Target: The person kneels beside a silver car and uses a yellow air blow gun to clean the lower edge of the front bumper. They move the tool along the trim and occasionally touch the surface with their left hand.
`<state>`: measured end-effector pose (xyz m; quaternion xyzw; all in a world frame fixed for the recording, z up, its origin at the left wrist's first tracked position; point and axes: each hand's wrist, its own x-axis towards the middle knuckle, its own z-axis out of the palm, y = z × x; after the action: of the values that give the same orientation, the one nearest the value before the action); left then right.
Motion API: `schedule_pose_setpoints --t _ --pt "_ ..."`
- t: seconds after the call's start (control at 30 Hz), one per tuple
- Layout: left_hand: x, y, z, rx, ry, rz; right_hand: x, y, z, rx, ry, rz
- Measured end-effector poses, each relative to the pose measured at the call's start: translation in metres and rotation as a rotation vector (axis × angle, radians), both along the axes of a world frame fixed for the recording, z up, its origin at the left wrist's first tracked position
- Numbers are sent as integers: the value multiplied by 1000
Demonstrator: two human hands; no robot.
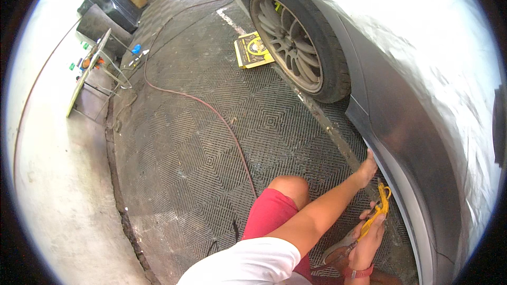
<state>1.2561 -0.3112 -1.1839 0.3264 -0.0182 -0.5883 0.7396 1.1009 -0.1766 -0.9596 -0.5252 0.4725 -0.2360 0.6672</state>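
Note:
Beside the grey sill point(404, 200) of a car, my right hand point(372, 235) is closed around a yellow tool point(381, 205) with a loop at one side. The tool's dark tip points up along the sill, close to it; its exact kind cannot be made out. Farther ahead, my left hand point(367, 171) reaches to the lower edge of the sill, behind the wheel point(298, 42). Most of its fingers are hidden against the bodywork, so their grip does not show. A red band circles my right wrist, and a shoe point(338, 253) shows below the tool.
A thin silvery sheet point(428, 42) covers the upper car body. A yellow and black box point(252, 51) lies by the front of the wheel. A reddish hose point(211, 108) snakes over the patterned floor mat point(174, 153). Along the left wall stands a small table point(87, 74) with items.

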Motion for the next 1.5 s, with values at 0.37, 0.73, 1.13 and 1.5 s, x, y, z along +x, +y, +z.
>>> schedule_pose_setpoints --t 0.37,0.73,1.13,1.5 --pt "173 48 40 231 -160 497 -4 6 1 0 -38 80" --pt "149 38 24 176 -149 368 -11 4 -3 30 -51 104" --pt "2 -1 -76 56 90 111 -3 12 -11 58 -35 84" --pt "166 64 72 104 -278 536 -16 -7 -11 -28 11 108"
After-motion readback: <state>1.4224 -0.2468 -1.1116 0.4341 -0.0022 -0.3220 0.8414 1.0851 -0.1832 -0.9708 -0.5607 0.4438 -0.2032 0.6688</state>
